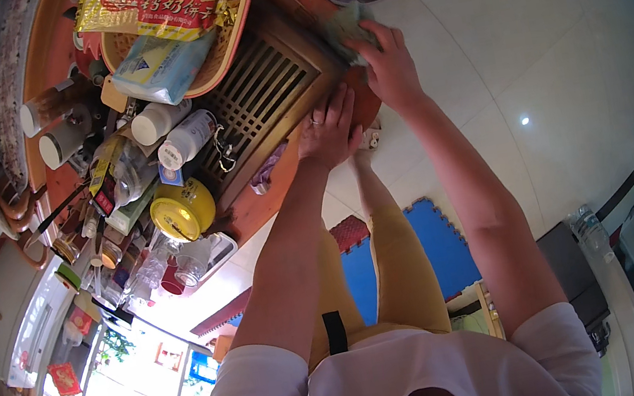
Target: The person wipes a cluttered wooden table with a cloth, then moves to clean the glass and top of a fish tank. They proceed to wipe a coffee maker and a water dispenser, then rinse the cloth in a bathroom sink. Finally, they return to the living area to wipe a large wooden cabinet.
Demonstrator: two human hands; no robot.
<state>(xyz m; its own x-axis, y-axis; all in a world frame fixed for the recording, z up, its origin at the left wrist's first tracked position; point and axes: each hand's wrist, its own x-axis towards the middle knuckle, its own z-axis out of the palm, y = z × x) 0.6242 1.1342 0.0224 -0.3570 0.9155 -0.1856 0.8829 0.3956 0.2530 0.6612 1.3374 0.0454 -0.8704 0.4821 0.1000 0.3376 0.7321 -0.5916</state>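
Right hand [390, 66] clamped on a green cloth [347, 35] at the counter's [363, 96] edge
Left hand [328, 131] pressed flat near the corner, fingers slightly apart.

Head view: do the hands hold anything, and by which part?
The right hand holds a crumpled grey-green cloth by its right side; the left hand, nothing visible.
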